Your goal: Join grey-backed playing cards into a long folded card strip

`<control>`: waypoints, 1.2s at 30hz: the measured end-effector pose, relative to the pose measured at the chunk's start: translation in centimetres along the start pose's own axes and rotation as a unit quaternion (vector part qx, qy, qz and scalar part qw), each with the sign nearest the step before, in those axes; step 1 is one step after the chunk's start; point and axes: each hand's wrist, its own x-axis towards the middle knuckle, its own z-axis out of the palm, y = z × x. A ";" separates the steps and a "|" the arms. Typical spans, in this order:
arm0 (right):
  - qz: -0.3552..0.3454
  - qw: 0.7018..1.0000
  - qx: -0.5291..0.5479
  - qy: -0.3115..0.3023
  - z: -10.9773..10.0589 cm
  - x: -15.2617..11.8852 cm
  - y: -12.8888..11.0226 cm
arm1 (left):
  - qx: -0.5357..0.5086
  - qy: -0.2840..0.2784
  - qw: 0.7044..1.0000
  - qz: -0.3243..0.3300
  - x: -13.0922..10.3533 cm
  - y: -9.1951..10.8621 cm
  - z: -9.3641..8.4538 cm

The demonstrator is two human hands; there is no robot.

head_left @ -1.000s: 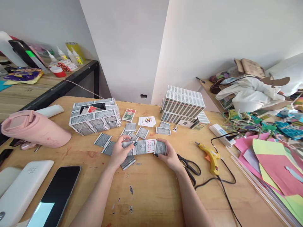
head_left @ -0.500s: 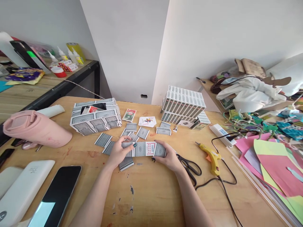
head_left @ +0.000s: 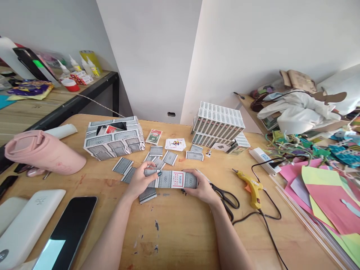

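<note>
A row of patterned card pieces [head_left: 165, 179], with a white piece printed in red [head_left: 177, 179] near its right side, spans the space between my hands. My left hand [head_left: 143, 179] grips the row's left end between thumb and fingers. The right end piece [head_left: 190, 180] is held by my right hand [head_left: 201, 186]. Several folded cards [head_left: 123, 165] lie behind and left of the row, and one [head_left: 147, 195] sits just below my left hand. A box covered in cards [head_left: 114, 138] stands behind to the left, a face-up card stack [head_left: 175, 144] behind the row.
Black scissors [head_left: 225, 197] lie right of my right hand, beside a yellow glue gun [head_left: 253, 187] with its cable. Stacked card boxes [head_left: 218, 125] stand at the back. A phone [head_left: 67, 232], power bank [head_left: 33, 221] and pink bottle [head_left: 47, 152] are on the left.
The right end piece, tilted before, now lines up with the row. My right hand has turned slightly with it. The folded card below my left hand has shifted a little left.
</note>
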 end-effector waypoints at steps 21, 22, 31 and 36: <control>0.005 1.000 0.024 -0.018 -0.1 0.0 0.3 | 0.017 0.006 1.000 0.016 0.0 -0.1 0.0; 0.007 0.999 0.026 -0.021 -0.1 0.0 0.3 | 0.013 0.006 1.000 0.017 0.0 -0.1 0.0; 0.011 0.999 0.033 -0.039 -0.2 -0.2 0.2 | -0.002 0.003 1.000 0.016 0.0 -0.5 -0.2; -0.003 1.000 0.021 -0.023 -0.2 -0.1 0.0 | 0.002 -0.005 1.000 0.018 0.1 -0.5 -0.3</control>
